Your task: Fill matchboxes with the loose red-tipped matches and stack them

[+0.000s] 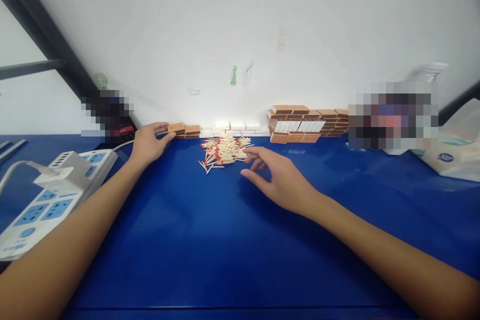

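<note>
Blue table (180, 260): matchbox stack (333, 122) right, white box pieces (245, 129) mid-row, insides not visible. Right hand (277, 175) half-open by loose match pile (225, 150), contact unclear. Left hand (148, 142) pinching end matchbox (175, 128) on left stack (192, 132).
</note>
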`<control>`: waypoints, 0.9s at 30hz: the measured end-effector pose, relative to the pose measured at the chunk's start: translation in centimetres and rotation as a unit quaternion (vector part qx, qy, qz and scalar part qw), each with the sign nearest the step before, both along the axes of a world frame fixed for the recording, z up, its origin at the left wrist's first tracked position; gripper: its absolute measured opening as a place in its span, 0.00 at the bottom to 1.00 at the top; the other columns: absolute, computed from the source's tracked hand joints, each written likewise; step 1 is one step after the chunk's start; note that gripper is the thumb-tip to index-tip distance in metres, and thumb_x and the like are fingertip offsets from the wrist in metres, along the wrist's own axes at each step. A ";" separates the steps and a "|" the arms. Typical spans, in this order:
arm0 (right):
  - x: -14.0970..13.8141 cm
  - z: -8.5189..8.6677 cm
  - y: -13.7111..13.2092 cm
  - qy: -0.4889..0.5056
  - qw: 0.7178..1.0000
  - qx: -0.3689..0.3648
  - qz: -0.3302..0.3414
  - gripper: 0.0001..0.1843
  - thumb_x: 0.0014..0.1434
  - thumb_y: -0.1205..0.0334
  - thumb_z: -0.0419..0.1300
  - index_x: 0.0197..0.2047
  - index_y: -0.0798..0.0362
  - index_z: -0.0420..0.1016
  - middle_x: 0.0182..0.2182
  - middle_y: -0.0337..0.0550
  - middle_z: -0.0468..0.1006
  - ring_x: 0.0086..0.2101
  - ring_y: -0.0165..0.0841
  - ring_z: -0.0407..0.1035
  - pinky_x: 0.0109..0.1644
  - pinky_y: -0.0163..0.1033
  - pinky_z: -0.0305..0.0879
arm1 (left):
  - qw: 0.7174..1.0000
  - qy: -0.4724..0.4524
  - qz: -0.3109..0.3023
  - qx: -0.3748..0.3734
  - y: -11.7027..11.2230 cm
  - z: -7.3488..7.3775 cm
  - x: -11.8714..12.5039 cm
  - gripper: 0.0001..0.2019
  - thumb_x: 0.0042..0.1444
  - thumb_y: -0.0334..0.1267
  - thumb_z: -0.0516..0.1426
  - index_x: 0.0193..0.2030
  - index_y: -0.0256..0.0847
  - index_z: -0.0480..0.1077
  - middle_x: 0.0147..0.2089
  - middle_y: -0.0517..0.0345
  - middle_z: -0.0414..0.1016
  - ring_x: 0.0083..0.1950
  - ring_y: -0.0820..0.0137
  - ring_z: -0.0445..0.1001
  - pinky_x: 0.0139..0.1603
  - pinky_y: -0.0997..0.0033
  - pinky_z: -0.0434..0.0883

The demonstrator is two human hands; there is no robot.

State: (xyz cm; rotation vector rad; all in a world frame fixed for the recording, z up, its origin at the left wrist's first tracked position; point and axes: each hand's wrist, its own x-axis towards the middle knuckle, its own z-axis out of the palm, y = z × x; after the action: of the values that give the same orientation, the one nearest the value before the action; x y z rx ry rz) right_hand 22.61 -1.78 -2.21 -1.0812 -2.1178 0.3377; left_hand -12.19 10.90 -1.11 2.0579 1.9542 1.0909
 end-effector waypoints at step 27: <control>0.4 0.6 -0.1 -0.021 1.000 0.005 -0.002 0.17 0.68 0.62 0.58 0.59 0.53 0.69 0.44 0.46 0.82 0.34 0.33 0.75 0.43 0.44 0.73 | 0.982 0.111 0.150 -0.009 1.6 1.8 4.5 0.32 0.54 0.64 0.61 0.54 0.38 0.72 0.54 0.36 0.77 0.56 0.45 0.75 0.55 0.50 0.71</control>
State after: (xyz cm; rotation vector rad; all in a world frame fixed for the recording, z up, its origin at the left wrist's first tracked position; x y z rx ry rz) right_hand 23.05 -1.88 -1.61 -1.0950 -2.1525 0.3037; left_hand -7.68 12.53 0.67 1.9955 2.4370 0.9175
